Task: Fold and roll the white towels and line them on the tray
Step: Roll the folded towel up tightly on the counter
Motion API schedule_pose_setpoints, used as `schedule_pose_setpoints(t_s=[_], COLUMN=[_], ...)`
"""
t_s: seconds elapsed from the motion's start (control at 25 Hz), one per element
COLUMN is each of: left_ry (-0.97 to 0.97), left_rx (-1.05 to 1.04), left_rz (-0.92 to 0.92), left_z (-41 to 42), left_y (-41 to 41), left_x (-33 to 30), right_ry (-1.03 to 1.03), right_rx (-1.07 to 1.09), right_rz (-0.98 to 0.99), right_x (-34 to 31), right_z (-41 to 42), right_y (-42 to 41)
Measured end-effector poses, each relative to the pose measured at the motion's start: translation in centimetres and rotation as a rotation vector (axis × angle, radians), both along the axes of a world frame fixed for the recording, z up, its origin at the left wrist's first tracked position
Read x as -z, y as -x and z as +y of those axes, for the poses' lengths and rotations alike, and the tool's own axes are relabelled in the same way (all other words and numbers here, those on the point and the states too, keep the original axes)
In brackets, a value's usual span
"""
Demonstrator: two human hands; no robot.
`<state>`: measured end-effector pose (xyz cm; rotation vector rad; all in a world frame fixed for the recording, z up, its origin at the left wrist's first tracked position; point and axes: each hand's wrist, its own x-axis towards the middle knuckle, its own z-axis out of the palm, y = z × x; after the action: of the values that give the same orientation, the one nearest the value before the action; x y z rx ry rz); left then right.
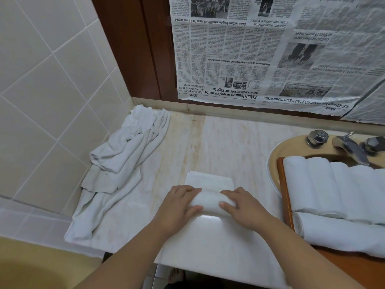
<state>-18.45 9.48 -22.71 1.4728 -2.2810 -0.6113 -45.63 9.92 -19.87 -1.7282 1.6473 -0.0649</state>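
Two hands, left [179, 207] and right [242, 206], curled around half-rolled white towel [210, 200] on surface [229, 142]; newspaper [270, 59] headline: "Sabah leaders urged to unite".

Marble counter [229, 142] beneath newspaper [260, 59] taped on the wall; sink [277, 151] with tap [352, 149] at right; tiled wall [52, 80] at left.
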Motion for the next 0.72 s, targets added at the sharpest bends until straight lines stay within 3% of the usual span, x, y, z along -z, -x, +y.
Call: schedule_pose_setpoints(t_s=[0.16,0.32,0.6,0.72], left_ry=[-0.313,-0.419,-0.393,-0.399], left_rx=[-0.249,-0.348,-0.492,-0.543], left_rz=[0.271,0.360,0.240,0.189], left_z=[0.4,0.0,-1.9,-2.8], left_y=[0.3,1.1,2.9,3.5], left_x=[-1.5,-2.0,-1.4,-1.6], right_ry=[-0.049,-0.066,-0.010,-0.023], right_rx=[0.070,0.272,0.440,0.516], right_rz=[-0.096,-0.225,0.046,0.073], right_x=[0.3,0.2,0.4,0.8], right_z=[-0.2,-0.2,-1.8,-2.9], right_y=[-0.1,-1.1,-3.3,-3.4])
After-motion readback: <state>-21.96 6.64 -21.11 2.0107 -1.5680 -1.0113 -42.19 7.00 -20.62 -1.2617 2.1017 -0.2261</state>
